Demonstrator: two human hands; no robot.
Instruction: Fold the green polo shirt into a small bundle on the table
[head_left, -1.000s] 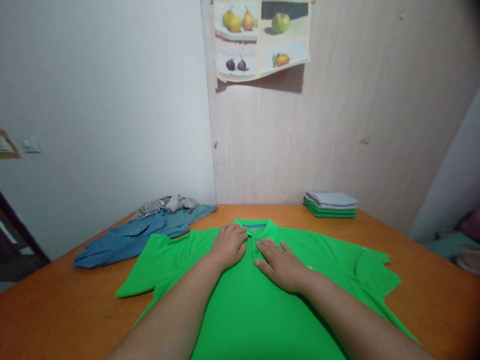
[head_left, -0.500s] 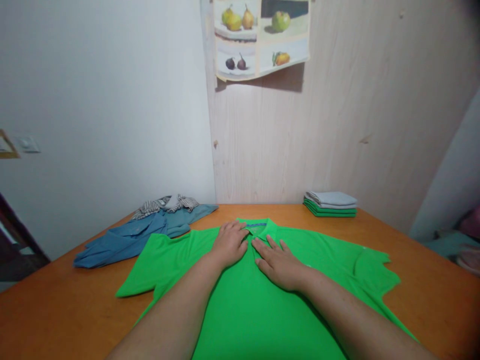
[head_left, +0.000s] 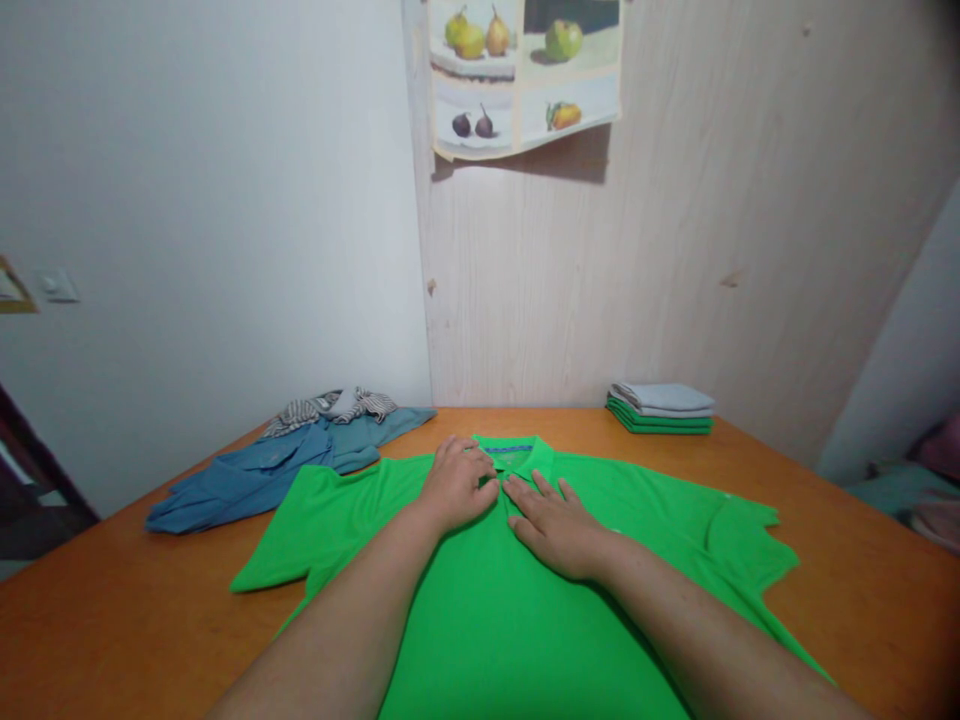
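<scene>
A bright green polo shirt (head_left: 517, 620) lies spread out, collar (head_left: 536, 460) at the far side and short sleeves out to both sides. On the left of the collar rests my left hand (head_left: 459, 485), its fingers slightly bent and apart and its thumb near the neck opening. My right hand (head_left: 559, 525) lies flat just below the collar's right side, fingers spread on the cloth. Neither hand grips the fabric. My forearms cover parts of the shirt's body, and its bottom hem is out of view.
The shirt is on an orange-brown table (head_left: 862, 570). Back left, blue garments (head_left: 255, 470) lie loosely with a striped cloth (head_left: 315, 410) behind. A folded stack of green and light grey clothes (head_left: 660, 410) stands back right. Behind the table is a wall with a fruit poster (head_left: 525, 80).
My left hand has shifted slightly up and left at the collar, its fingers lifting a little. My right hand stays in nearly the same place.
</scene>
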